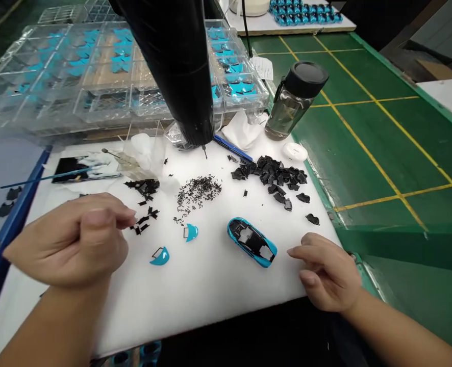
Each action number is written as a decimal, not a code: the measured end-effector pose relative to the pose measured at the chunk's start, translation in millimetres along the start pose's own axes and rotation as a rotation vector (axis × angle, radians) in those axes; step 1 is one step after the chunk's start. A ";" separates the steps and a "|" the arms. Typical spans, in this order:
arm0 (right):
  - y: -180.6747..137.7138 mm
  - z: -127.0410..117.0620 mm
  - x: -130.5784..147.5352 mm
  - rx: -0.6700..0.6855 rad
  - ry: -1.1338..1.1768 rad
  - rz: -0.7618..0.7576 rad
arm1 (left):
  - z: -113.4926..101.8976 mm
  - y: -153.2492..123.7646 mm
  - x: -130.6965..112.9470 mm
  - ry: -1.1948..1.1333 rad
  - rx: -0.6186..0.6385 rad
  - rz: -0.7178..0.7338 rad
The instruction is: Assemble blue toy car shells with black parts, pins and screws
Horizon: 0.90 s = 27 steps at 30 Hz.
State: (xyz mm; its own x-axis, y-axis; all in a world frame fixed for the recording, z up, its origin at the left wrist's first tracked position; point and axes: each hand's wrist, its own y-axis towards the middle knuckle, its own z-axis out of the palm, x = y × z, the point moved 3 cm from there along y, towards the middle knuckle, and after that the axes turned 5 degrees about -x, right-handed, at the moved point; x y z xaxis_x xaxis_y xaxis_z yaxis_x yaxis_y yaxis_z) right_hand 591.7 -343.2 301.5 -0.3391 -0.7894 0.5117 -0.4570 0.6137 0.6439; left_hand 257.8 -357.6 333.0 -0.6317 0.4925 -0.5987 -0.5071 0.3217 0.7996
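Work surface: white foam pad [210,300].

- 9 o'clock edge of the pad: blue brush [50,177], lying flat.
- Left hand [71,239] is over the pad's left part. The fingers are curled in and the thumb is pressed to the fingertips in a pinch. Cannot tell whether a piece sits between them.
- At 3 o'clock from that pinch, just beside it: a scatter of small black clips [144,221].
- At 5 o'clock from the clips: a blue door shell [159,256]. A second door shell [191,232] lies near it at 2 o'clock.
- Pad centre: a heap of tiny black pins [197,192]. At 12 o'clock from it is a black tool column [172,66], tip down.
- Toy car body [252,241], blue with a black middle, lies slantwise on the pad, right of centre.
- At 12 o'clock from the car: a pile of black parts [272,176].
- Right hand [325,272] is at 4 o'clock from the car, near it but apart. The fingers are loosely bent and grip nothing.
- 1 o'clock corner: a clear bottle [295,99], upright.
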 end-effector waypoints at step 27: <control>-88.9 31.2 68.0 0.422 -0.050 -0.210 | 6.8 -2.9 -20.4 -0.114 0.353 0.211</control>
State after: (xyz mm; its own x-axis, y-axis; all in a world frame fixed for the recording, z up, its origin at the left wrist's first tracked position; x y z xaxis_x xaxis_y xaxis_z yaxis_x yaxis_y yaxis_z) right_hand 583.6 -451.9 261.3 -0.2378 -0.9018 0.3609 -0.8107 0.3889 0.4376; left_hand 276.1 -363.1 343.2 -0.6208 0.6573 -0.4274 -0.1297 0.4515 0.8828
